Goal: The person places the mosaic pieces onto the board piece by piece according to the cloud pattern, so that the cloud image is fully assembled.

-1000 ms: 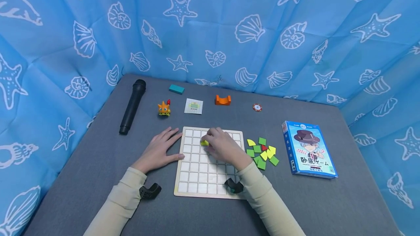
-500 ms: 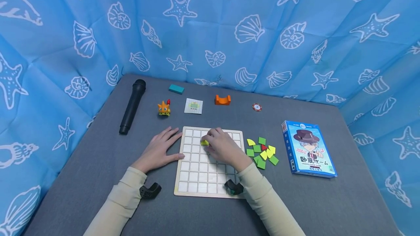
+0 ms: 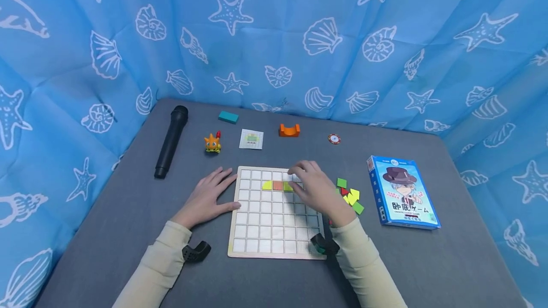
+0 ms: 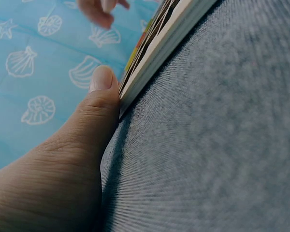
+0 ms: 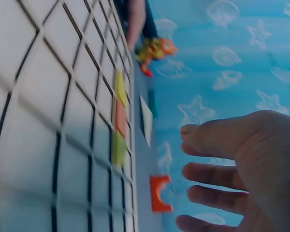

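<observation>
A pale wooden grid board (image 3: 259,232) lies on the grey table. In one of its upper rows sit a yellow tile with a curved edge (image 3: 267,185), an orange-red square tile (image 3: 278,186) and a yellow-green tile (image 3: 287,187), side by side. My left hand (image 3: 206,198) lies flat by the board's left edge, fingers spread; in the left wrist view its thumb (image 4: 102,96) touches that edge. Over the board's upper right hovers my right hand (image 3: 318,189), fingers apart and nothing between them, as the right wrist view shows (image 5: 232,164).
Beside the board's right edge lie loose tiles, among them a green one (image 3: 341,182), partly hidden by the right hand. A blue game box (image 3: 404,194) stands farther right. Behind are a microphone (image 3: 171,141), an orange toy figure (image 3: 212,143), a card (image 3: 251,139), an orange block (image 3: 289,130) and a chip (image 3: 334,139).
My right hand has let go of the yellow tile and moved right, uncovering the row of tiles on the board. The left hand stays in place. The head view has shifted slightly.
</observation>
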Demonstrator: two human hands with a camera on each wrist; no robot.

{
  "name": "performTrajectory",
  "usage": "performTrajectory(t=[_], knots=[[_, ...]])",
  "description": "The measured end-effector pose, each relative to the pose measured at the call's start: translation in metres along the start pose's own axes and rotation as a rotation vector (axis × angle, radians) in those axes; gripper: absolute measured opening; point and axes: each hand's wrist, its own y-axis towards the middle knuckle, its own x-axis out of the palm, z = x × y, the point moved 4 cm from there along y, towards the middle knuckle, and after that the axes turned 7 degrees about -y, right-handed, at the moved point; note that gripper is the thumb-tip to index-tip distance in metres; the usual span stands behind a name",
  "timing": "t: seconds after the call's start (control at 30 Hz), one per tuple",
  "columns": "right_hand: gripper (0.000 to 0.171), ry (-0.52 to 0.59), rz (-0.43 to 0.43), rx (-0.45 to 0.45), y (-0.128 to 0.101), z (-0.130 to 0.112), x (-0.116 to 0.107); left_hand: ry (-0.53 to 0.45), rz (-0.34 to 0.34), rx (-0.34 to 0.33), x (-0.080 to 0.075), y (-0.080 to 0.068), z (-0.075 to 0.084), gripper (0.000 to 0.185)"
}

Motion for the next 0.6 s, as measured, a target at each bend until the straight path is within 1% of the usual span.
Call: performTrajectory(t=[0.17,0.27,0.4,0.5,0.6], knots=[[0.026,0.039,-0.031,0.093,-0.03,0.024,-0.014,0.006,0.002,0.012,0.003,0.0,-0.001,0.087],[0.032,0.022,-0.064,0.162,-0.046,0.037,-0.019,0.001,-0.001,0.005,0.003,-0.001,-0.002,0.087],[0.038,-0.017,-0.119,0.243,-0.063,0.051,-0.019,0.005,-0.003,-0.007,0.002,-0.002,-0.002,0.087],[0.036,-0.056,-0.145,0.273,-0.074,0.06,-0.018,0.0,-0.002,-0.002,0.0,-0.001,-0.001,0.086],[0.032,-0.092,-0.172,0.277,-0.081,0.067,-0.016,-0.003,0.003,-0.002,-0.002,-0.002,-0.002,0.086]])
